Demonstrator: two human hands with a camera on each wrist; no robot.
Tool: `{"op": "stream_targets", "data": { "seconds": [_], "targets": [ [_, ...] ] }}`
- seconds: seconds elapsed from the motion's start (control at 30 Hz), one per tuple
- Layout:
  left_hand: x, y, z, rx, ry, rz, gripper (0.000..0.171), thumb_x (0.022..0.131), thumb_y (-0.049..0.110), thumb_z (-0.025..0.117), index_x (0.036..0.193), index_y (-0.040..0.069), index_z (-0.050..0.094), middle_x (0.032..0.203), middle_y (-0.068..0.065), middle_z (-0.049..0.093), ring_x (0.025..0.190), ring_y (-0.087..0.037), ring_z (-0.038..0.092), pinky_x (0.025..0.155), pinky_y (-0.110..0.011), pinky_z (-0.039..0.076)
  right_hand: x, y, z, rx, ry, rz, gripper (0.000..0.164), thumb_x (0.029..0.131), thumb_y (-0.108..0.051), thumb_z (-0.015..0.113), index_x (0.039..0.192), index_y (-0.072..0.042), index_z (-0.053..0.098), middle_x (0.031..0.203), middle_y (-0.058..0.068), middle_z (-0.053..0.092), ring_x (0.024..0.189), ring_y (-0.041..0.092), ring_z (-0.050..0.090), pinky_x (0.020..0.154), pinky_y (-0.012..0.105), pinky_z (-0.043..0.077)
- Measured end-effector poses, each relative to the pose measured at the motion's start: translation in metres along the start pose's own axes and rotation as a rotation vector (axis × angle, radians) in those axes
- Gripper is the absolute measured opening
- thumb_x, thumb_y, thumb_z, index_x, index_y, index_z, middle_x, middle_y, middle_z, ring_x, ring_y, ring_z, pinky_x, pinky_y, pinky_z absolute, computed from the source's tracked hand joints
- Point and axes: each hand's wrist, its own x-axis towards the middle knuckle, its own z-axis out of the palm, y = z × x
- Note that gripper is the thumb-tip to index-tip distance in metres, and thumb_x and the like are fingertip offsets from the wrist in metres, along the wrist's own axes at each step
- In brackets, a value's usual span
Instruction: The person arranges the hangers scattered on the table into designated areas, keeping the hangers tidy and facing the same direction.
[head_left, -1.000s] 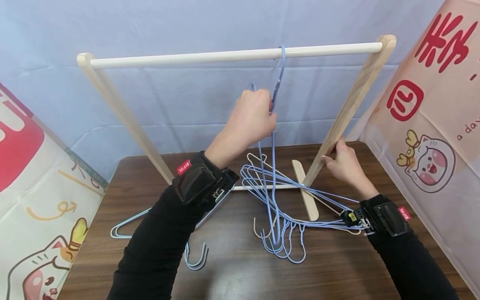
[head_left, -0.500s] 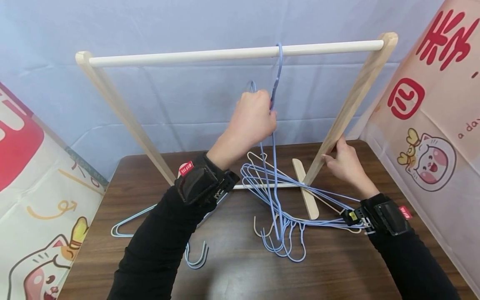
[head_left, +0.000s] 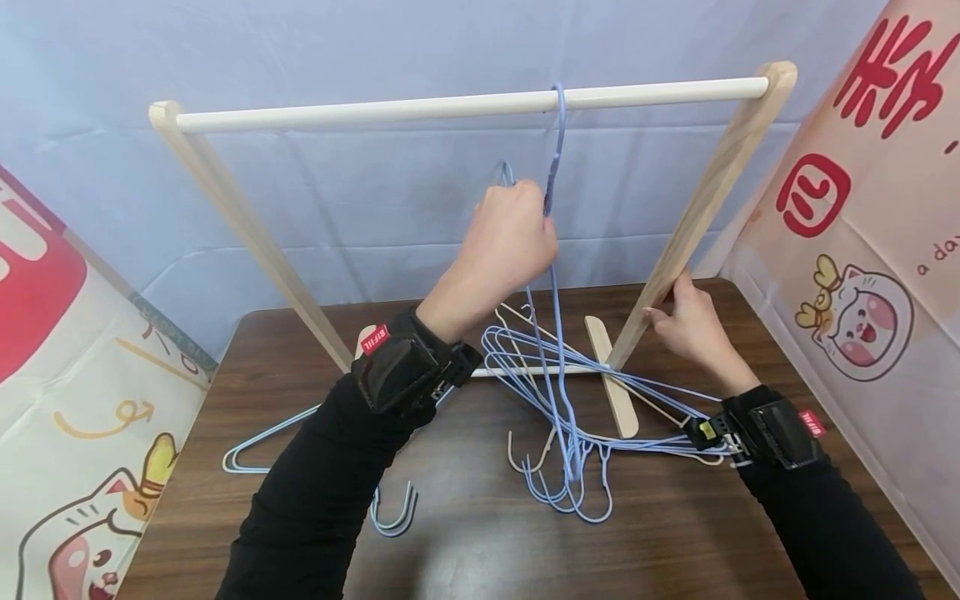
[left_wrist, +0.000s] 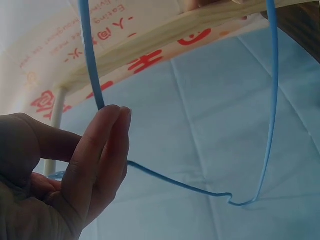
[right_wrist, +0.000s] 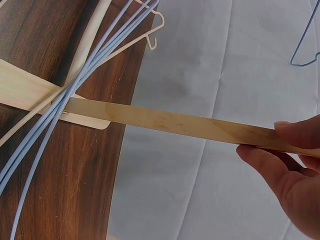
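My left hand [head_left: 510, 233] pinches a blue clothes hanger [head_left: 557, 150] near its neck. The hook of that hanger lies over the white rod [head_left: 360, 112] of a wooden rack, right of the rod's middle. In the left wrist view the hanger's wire [left_wrist: 90, 60] runs down to the fingertips, and its frame loops out to the right. Low on the rack's right upright [head_left: 697, 200], my right hand [head_left: 693, 325] grips the wood between thumb and fingers; the right wrist view shows the same hold on the upright [right_wrist: 175, 122].
Several blue and cream hangers [head_left: 652, 452] lie bundled across the rack's right foot [head_left: 621, 412], their hooks toward the front. More pale blue hangers [head_left: 247, 471] lie on the brown table [head_left: 465, 533] at left, partly under my left forearm. Printed cloth hangs at both sides.
The held hanger's lower part has swung a little to the right, and my left hand has shifted slightly right with it. My right hand keeps its hold on the upright.
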Motion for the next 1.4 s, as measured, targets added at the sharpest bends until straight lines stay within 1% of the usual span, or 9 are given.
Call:
{"op": "stream_targets", "data": {
  "seconds": [0.17,0.3,0.4,0.77,1.0,1.1,1.2,1.3,1.4],
  "targets": [
    [-0.004,-0.001,-0.003,0.01,0.041,0.023,0.011,0.086,0.003,0.046,0.079,0.003,0.055,0.067,-0.005,0.053,0.061,-0.019,0.052,0.053,-0.027,0.042,0.0,0.0,0.0,-0.007,0.0,0.001,0.044,0.083,0.006,0.056,0.12,0.011,0.032,0.085,0.027,0.052,0.072,0.036,0.053,0.057,0.038,0.038],
    [-0.007,-0.005,-0.005,0.02,0.06,0.027,0.023,0.083,0.0,0.045,0.062,0.008,0.041,0.057,0.0,0.034,0.056,-0.016,0.038,0.05,-0.026,0.033,0.0,0.0,0.0,-0.009,0.004,-0.003,0.042,0.083,0.006,0.056,0.118,0.011,0.033,0.085,0.027,0.052,0.071,0.036,0.053,0.057,0.038,0.038],
    [-0.009,-0.01,-0.005,0.032,0.066,0.023,0.031,0.081,0.0,0.046,0.057,0.011,0.032,0.055,0.001,0.025,0.054,-0.015,0.031,0.049,-0.026,0.028,-0.001,-0.001,0.0,-0.005,0.002,-0.002,0.041,0.083,0.006,0.056,0.117,0.011,0.033,0.085,0.028,0.052,0.071,0.036,0.053,0.056,0.038,0.039],
    [-0.021,-0.039,0.003,0.044,0.061,-0.011,0.03,0.081,0.0,0.049,0.058,0.012,0.033,0.054,0.002,0.028,0.056,-0.018,0.036,0.051,-0.029,0.028,0.0,0.0,0.0,-0.007,-0.003,0.006,0.043,0.084,0.005,0.056,0.119,0.011,0.032,0.087,0.03,0.052,0.075,0.038,0.053,0.058,0.039,0.038],
    [-0.028,-0.064,0.011,0.079,0.012,-0.006,0.037,0.074,-0.005,0.047,0.052,0.013,0.022,0.052,0.004,0.014,0.055,-0.013,0.015,0.05,-0.026,0.017,0.0,0.0,0.0,0.001,-0.01,0.008,0.045,0.084,0.005,0.056,0.121,0.011,0.031,0.086,0.027,0.05,0.071,0.037,0.053,0.054,0.037,0.038],
    [-0.032,-0.077,0.016,0.08,-0.018,-0.021,0.038,0.071,-0.005,0.046,0.05,0.013,0.022,0.051,0.005,0.014,0.053,-0.012,0.014,0.049,-0.026,0.016,0.0,0.0,0.001,0.007,-0.018,0.007,0.046,0.085,0.004,0.056,0.122,0.011,0.03,0.086,0.027,0.05,0.071,0.037,0.053,0.054,0.037,0.037],
    [-0.036,-0.088,0.019,0.077,-0.058,-0.068,0.034,0.072,-0.004,0.047,0.051,0.012,0.027,0.051,0.004,0.018,0.052,-0.012,0.019,0.049,-0.027,0.019,0.0,0.0,0.0,0.011,-0.024,0.012,0.047,0.085,0.003,0.056,0.123,0.011,0.029,0.087,0.027,0.05,0.072,0.037,0.053,0.055,0.037,0.037],
    [-0.04,-0.098,0.023,0.087,-0.098,-0.112,0.021,0.076,-0.001,0.051,0.058,0.007,0.045,0.054,0.001,0.037,0.054,-0.016,0.037,0.051,-0.03,0.033,0.0,-0.001,0.0,0.009,-0.028,0.017,0.047,0.086,0.002,0.056,0.123,0.011,0.029,0.088,0.027,0.05,0.073,0.037,0.052,0.056,0.038,0.037],
    [-0.044,-0.107,0.027,0.112,-0.131,-0.135,0.006,0.079,0.003,0.056,0.074,0.003,0.058,0.066,-0.004,0.054,0.066,-0.023,0.053,0.061,-0.036,0.043,0.0,-0.001,0.0,0.004,-0.025,0.016,0.047,0.086,0.003,0.056,0.123,0.011,0.029,0.088,0.027,0.05,0.074,0.038,0.052,0.057,0.039,0.037]
  ]
}}
